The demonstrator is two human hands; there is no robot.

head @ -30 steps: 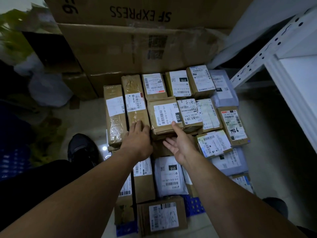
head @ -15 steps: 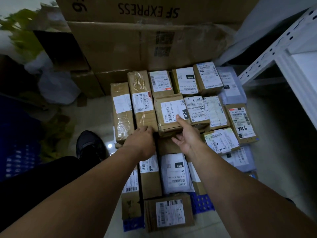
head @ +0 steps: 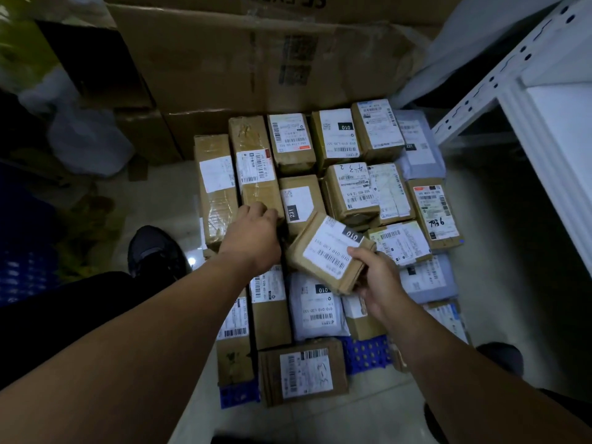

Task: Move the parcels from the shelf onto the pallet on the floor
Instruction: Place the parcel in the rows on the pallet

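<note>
Parcel (head: pixel 330 251) tilted, right fingers (head: pixel 356 252) clamped on it, left fingers (head: pixel 256 209) gripping long box (head: pixel 254 168)

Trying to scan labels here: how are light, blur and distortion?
Head view: dim, darkest at the corners; the parcel in the right hand has a readable label; left edge smeared; white shelf slanted by the wide lens; small glare on the floor.

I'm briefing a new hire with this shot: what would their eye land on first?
Mid-frame, the right hand holds a small brown parcel with a white 010 label, tilted above the rest. Under it, labelled parcels crowd a blue pallet on the floor, and the left hand rests on the near end of a long taped parcel. A big carton looms behind, with a white shelf at right.
</note>
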